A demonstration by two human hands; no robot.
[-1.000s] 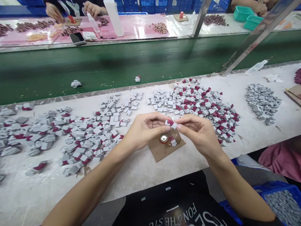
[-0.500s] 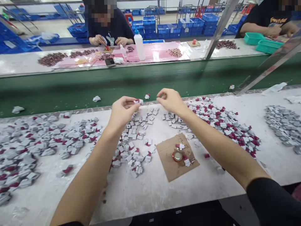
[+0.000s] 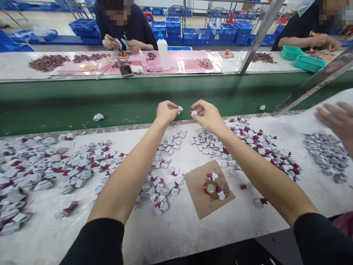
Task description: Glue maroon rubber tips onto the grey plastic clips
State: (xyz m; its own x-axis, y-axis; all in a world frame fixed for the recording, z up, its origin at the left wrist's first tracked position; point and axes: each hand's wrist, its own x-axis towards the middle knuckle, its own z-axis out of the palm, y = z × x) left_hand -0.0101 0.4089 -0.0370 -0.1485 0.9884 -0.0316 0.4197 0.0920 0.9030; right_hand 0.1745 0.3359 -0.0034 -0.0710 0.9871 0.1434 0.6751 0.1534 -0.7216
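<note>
Both hands are reached out at the far side of the white counter [image 3: 176, 235], seen from here against the long flat green strip [image 3: 66, 110], close together, gap between. Left hand [image 3: 166, 112]: pinched narrow on a small angular white-and-maroon piece [image 3: 180, 109], poking out toward the right hand. Right hand [image 3: 208, 116]: fingers curled, pinching a second small white-and-maroon piece [image 3: 194, 113] at its tips, left side. The two held pieces near each other, apart. Nearer me, between the forearms, a tilted brown cardboard square [image 3: 202, 206] with a round metal-rimmed cap with red edging [image 3: 210, 187] on it, small white-and-maroon bits beside the cap. Loose heap of grey-white and maroon pieces [image 3: 66, 165] left of and behind the left forearm; another mixed heap of white and maroon pieces [image 3: 256, 143] beyond the right forearm. Far right, another person's blurred hand [image 3: 338, 119] above a pile of plain grey pieces [image 3: 327, 156]; can't tell if that one holds anything.
</note>
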